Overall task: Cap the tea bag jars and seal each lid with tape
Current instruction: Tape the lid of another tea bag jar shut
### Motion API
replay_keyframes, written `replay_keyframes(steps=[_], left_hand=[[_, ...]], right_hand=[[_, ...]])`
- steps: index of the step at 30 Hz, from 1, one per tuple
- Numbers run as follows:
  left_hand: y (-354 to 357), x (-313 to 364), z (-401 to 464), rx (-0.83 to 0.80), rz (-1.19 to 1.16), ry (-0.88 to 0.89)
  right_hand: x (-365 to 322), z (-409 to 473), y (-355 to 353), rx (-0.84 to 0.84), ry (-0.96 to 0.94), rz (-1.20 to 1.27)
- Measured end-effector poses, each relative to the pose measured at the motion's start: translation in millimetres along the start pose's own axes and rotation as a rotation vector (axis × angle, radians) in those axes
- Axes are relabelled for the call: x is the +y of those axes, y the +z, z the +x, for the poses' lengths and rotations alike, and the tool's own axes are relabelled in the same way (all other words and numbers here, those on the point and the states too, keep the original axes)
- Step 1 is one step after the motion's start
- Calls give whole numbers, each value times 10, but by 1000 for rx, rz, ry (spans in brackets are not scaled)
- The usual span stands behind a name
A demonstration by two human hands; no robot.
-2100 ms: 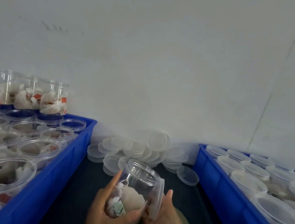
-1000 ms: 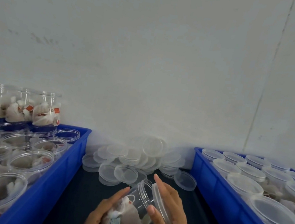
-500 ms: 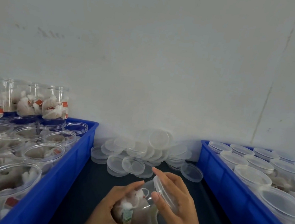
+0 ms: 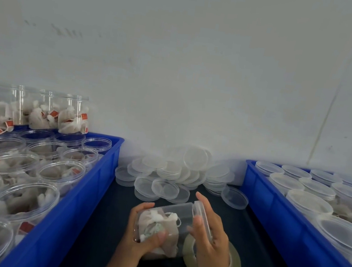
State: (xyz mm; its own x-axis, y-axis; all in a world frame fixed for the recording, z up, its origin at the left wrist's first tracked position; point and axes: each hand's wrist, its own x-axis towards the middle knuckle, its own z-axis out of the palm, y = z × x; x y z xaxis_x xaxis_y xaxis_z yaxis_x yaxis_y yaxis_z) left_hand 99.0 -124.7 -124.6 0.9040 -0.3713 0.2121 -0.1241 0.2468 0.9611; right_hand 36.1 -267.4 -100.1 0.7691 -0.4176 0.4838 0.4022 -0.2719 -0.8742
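Low between the two blue bins, left hand (image 4: pixel 145 235) wraps the tilted jar (image 4: pixel 166 225) by its base; right-hand fingers (image 4: pixel 199 223) curl round the lid (image 4: pixel 201 211) at its mouth. Probably light, stiff, slick plastic: best gripped around the wall. Tape roll (image 4: pixel 234 264) half hidden beneath; seating of lid unclear.
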Motion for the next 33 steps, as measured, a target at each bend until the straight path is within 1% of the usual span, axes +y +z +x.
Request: replay_keyframes(steps=[1, 3, 6, 9, 15, 18, 20, 22, 23, 25, 27, 29, 33], left_hand=[[-4, 4, 2, 18, -21, 5], [-1, 22, 6, 31, -80, -37], [-2, 122, 10, -37, -136, -213], [-35, 215, 17, -134, -96, -345], [-147, 285, 22, -195, -10, -444], [-173, 264, 27, -220, -16, -438], [-154, 235, 24, -200, -15, -401], [-117, 180, 34, -110, -14, -329], [-98, 152, 33, -55, -13, -287], [-68, 114, 25, 6, -3, -227], [-56, 102, 18, 13, 9, -214], [-67, 117, 21, -9, 17, -214], [-95, 136, 31, -103, 4, -256]], right_hand=[[-9, -8, -1, -5, -27, -10], [-38, -15, -8, -15, -68, -19], [-82, -12, -26, -25, -88, 5], [-104, 1, -38, -43, -138, -10], [-146, -19, -31, -125, -264, -48], [-148, -30, -36, -139, -332, -96], [-151, -21, -65, -195, -306, -145], [-151, 3, -88, -247, -196, -153], [-150, 10, -88, -244, -115, -135], [-139, 24, -69, -202, 36, -88], [-114, 37, -66, -155, 87, -95], [-91, 22, -58, -126, 54, -100], [-96, -31, -44, -108, -141, -188]])
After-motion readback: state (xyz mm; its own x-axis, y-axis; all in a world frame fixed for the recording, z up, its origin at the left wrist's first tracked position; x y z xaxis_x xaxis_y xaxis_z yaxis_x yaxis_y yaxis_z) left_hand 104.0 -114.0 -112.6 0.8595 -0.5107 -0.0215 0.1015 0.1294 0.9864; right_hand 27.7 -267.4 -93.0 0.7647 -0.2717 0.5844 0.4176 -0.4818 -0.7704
